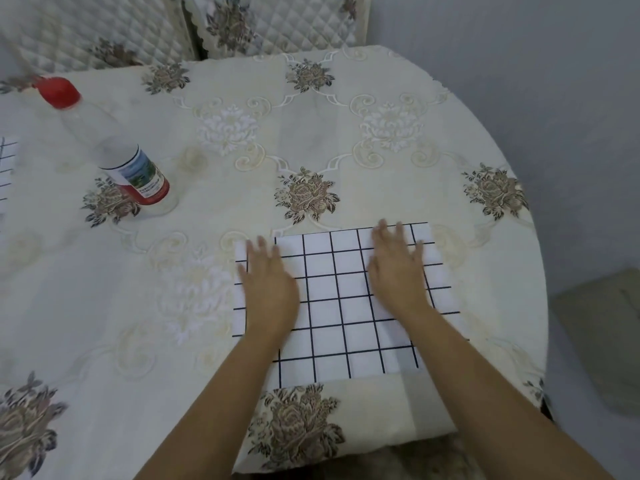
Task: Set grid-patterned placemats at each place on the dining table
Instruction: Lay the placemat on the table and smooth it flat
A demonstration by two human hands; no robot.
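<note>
A white placemat with a dark grid pattern (332, 299) lies flat on the round dining table (311, 140), close to its near edge. My left hand (268, 282) presses flat on the mat's left side with straight fingers. Flat on the mat's right side lies my right hand (398, 268), fingers spread toward its far edge. The corner of a second grid-patterned placemat (7, 168) shows at the far left edge of the view.
A clear plastic bottle with a red cap (110, 147) stands on the table to the left. The table wears a cream floral cloth. Two quilted chair backs (277, 22) stand behind it. A grey wall is on the right, a box (602, 334) on the floor.
</note>
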